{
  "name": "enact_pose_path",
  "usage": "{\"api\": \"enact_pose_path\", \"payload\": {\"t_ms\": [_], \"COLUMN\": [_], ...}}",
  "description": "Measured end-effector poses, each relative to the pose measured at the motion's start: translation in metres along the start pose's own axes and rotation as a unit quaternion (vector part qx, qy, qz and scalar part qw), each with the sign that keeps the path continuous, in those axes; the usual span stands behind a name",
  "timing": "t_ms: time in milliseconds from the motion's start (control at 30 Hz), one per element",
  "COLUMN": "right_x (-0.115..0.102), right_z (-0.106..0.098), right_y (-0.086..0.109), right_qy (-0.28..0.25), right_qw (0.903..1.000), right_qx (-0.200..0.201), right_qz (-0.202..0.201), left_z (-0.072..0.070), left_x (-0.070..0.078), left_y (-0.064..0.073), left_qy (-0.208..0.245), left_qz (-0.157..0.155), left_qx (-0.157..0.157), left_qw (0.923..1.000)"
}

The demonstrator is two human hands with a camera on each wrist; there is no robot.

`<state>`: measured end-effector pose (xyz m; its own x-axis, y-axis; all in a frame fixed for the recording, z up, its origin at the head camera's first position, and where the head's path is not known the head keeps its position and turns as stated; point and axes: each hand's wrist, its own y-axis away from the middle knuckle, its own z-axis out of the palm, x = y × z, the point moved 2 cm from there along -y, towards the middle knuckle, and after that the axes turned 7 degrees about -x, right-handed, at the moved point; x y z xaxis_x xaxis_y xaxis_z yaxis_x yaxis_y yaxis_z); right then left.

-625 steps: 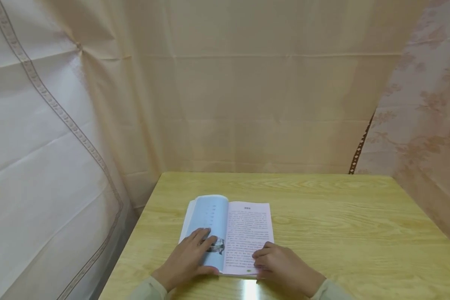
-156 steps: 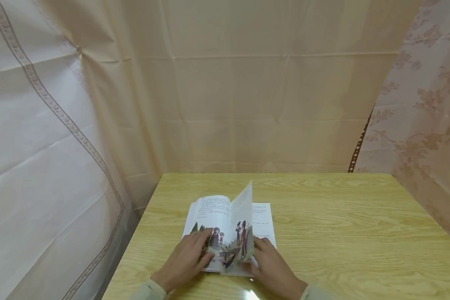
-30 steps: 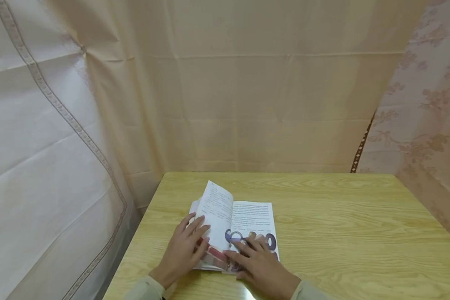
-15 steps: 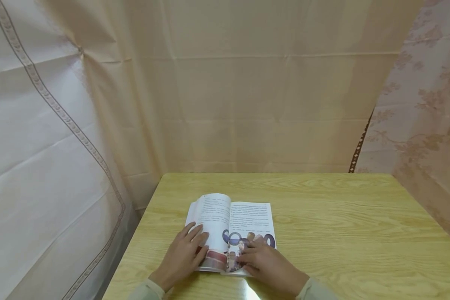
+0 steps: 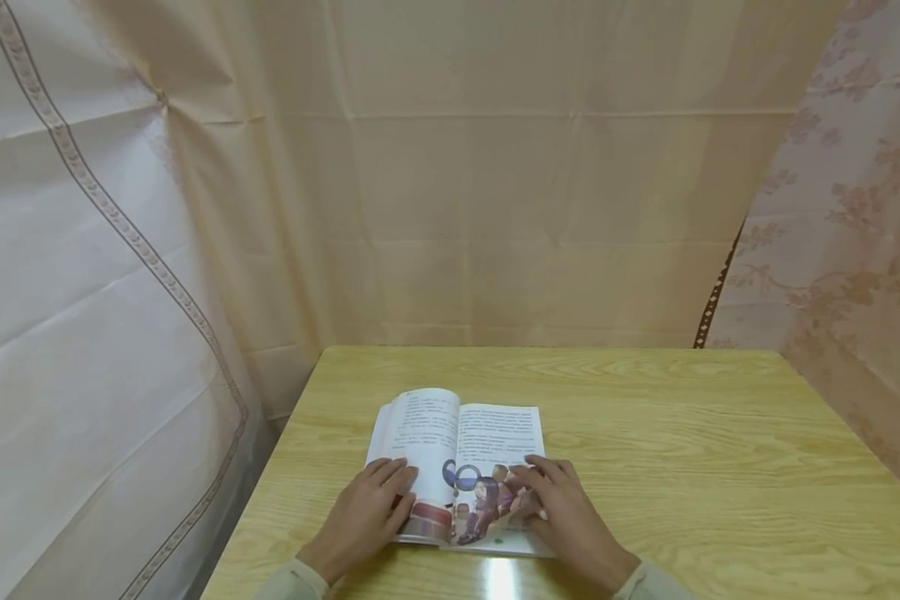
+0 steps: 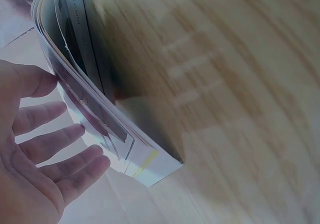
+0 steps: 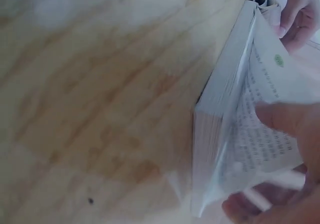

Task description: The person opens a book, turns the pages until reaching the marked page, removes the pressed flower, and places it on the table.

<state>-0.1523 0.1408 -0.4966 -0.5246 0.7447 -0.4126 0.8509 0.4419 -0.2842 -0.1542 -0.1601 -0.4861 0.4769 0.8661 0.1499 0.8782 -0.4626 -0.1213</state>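
Observation:
An open book [image 5: 495, 433] with text and a coloured picture across its lower pages lies on the wooden table. My left hand [image 5: 371, 508] rests at the left page's lower outer part, its fingers loosely extended. In the left wrist view, the fingertips of the left hand [image 6: 55, 139] lie against the curved page of the book [image 6: 95, 104]. My right hand [image 5: 570, 512] lies over the right page's outer edge, fingers spread. In the right wrist view, the thumb of the right hand [image 7: 295, 149] is over the printed page of the book [image 7: 265, 119], with the other fingers near its outer edge.
The wooden table [image 5: 675, 442] extends right of and behind the book. A beige cloth [image 5: 495, 225] hangs along the far side, a pale cloth [image 5: 82, 333] at the left and a floral one [image 5: 862, 250] at the right.
A page lifted at the left a second ago now lies down. My right hand has moved right from the middle of the picture to the right page's outer edge; the left hand stays.

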Motion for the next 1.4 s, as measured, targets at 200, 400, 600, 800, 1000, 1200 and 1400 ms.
{"api": "enact_pose_path", "payload": {"t_ms": [200,400,600,800,1000,1200,1400], "right_x": [0.002,-0.002,-0.013,-0.028,-0.039,-0.041,-0.04], "right_z": [0.001,0.007,0.018,0.029,0.034,0.033,0.031], "right_y": [0.001,-0.001,-0.006,-0.002,0.0,0.001,0.0], "right_qy": [-0.028,-0.065,-0.039,-0.034,0.006,0.055,0.093], "right_qw": [0.9964,0.9952,0.9984,0.9955,0.9839,0.9805,0.9772], "right_qx": [0.044,0.039,0.025,-0.08,-0.162,-0.14,-0.11], "right_qz": [0.067,0.062,-0.034,-0.039,-0.075,-0.127,-0.156], "left_z": [0.001,0.001,0.001,0.0,-0.002,-0.01,-0.013], "left_x": [-0.001,0.0,0.0,-0.002,-0.007,-0.008,-0.006], "left_y": [0.0,0.0,0.002,0.002,0.004,0.004,-0.001], "left_qy": [0.006,0.006,0.02,0.114,0.174,0.13,0.05], "left_qz": [0.002,0.008,0.007,-0.026,-0.024,0.021,0.057], "left_qx": [0.003,0.016,0.028,0.037,0.108,0.186,0.2], "left_qw": [1.0,0.9998,0.9994,0.9924,0.9786,0.9737,0.9768]}}
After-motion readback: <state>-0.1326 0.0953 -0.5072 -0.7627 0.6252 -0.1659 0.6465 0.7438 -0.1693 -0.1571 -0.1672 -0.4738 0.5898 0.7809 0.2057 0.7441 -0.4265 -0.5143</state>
